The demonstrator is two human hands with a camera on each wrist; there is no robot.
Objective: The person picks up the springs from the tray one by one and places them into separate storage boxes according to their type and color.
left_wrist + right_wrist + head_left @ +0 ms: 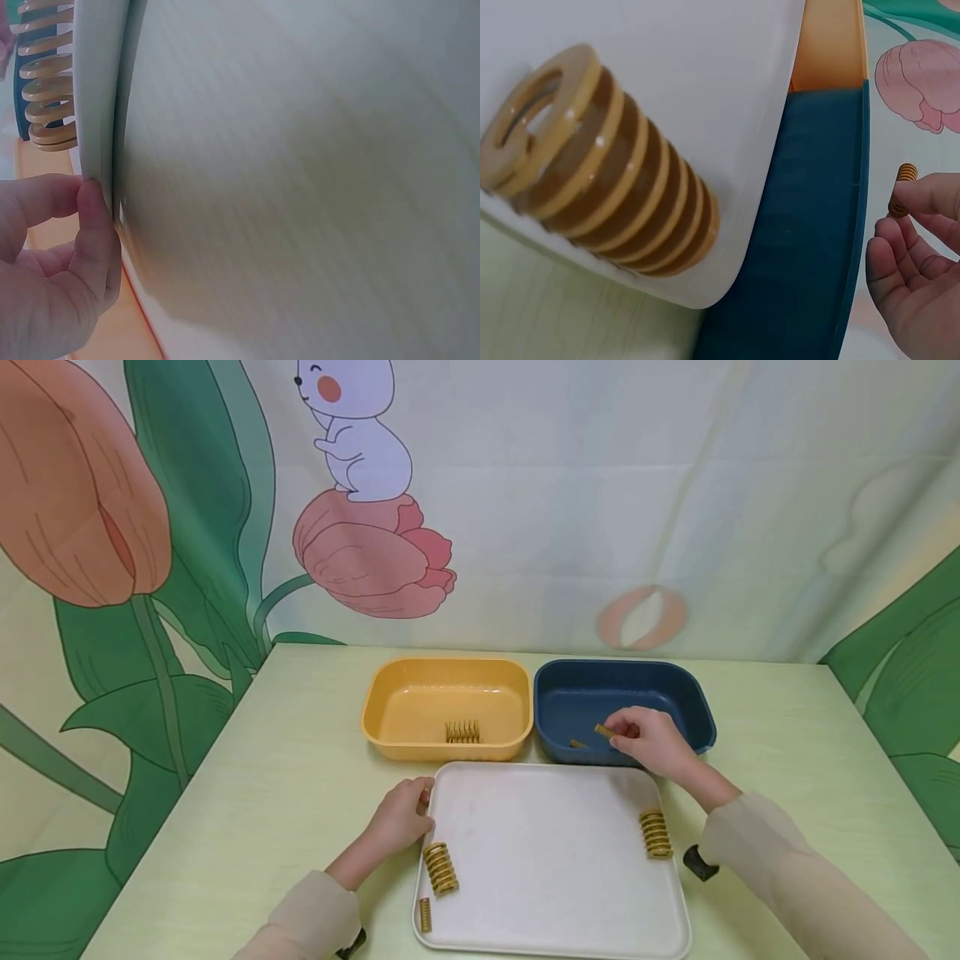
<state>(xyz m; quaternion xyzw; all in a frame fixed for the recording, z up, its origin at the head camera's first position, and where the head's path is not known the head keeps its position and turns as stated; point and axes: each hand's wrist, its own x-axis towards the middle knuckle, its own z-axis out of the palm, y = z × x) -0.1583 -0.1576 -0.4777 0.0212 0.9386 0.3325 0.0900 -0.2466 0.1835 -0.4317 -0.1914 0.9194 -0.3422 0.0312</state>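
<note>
Right now, our right hand (651,742) pinches a small gold coil spring (603,730) over the navy-blue bin (555,693), while our left hand (399,817) grips the white tray (547,860) by its rim; a loosened pinch could let the spring slip.

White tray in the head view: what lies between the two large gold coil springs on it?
Only bare white tray lies between the left large coil spring and the right large coil spring, as the head view shows.
</note>
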